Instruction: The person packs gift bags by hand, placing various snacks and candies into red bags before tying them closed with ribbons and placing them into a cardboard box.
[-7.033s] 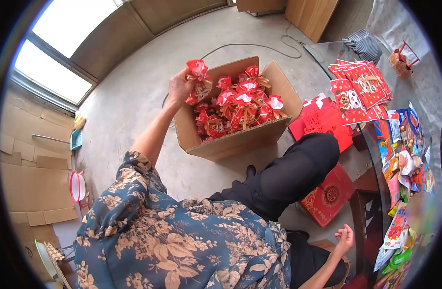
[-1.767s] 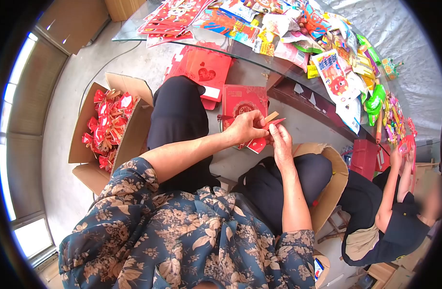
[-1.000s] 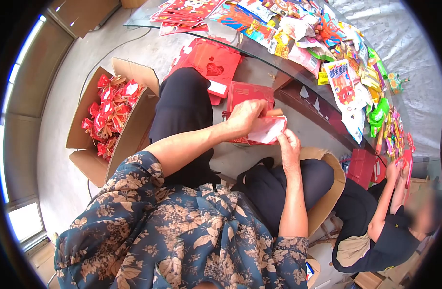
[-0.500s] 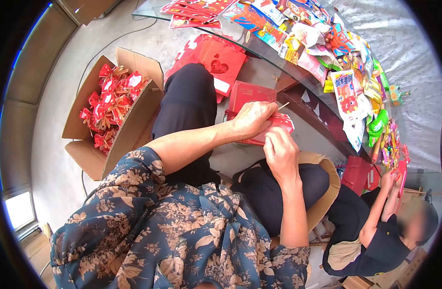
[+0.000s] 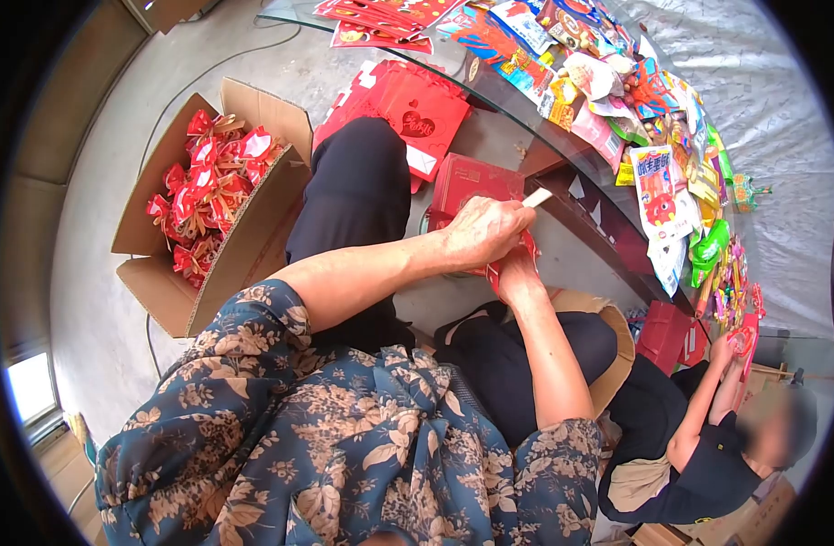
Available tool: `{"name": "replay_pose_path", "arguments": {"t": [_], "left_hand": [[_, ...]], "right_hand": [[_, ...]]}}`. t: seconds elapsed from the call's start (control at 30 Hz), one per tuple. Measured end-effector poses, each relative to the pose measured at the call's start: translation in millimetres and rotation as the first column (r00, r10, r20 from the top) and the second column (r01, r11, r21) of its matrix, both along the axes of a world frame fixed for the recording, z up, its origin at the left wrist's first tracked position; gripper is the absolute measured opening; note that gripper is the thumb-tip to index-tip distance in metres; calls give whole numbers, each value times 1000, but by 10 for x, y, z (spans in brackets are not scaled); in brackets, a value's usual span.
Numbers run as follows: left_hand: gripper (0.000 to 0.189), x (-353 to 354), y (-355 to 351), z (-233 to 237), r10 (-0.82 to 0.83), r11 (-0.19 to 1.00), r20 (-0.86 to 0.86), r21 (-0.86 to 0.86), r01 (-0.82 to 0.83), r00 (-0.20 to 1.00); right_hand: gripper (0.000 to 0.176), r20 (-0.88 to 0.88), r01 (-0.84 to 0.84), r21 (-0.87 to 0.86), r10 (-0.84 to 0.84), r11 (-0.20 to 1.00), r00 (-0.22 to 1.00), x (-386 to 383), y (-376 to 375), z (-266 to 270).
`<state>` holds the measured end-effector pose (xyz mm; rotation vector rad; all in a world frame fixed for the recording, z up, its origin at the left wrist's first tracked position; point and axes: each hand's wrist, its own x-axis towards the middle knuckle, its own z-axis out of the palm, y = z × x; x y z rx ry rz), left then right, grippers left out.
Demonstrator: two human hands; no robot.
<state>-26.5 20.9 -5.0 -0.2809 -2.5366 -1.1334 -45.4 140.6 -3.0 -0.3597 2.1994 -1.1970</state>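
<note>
1. The left hand (image 5: 486, 232) has its grip clamped on the top of a red pouch (image 5: 528, 246). A pale strip (image 5: 537, 197) sticks out just above that grip.
2. The right hand (image 5: 517, 276) sits directly under the left grip, touching it. Its fingers are closed on the lower edge of the red pouch, though much of that grip is hidden.
3. The red pouch is held in the air between the two grips, above the person's knees.
4. Just beyond the grips a red gift box (image 5: 472, 177) lies on the floor.
5. Well to the left of the left grip, an open cardboard box (image 5: 253, 102) holds many tied red bags (image 5: 203, 187).
6. Beyond and to the right of the grips, a glass surface (image 5: 517, 96) carries snack packets (image 5: 654, 177).
7. Far right of the right grip, a co-worker's hands (image 5: 733, 344) hold something red.
</note>
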Motion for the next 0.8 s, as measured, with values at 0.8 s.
{"name": "replay_pose_path", "arguments": {"t": [0.8], "left_hand": [[14, 83, -146, 233, -88, 975, 50, 208, 76, 995]], "right_hand": [[10, -719, 112, 198, 67, 974, 691, -82, 546, 458]]}}
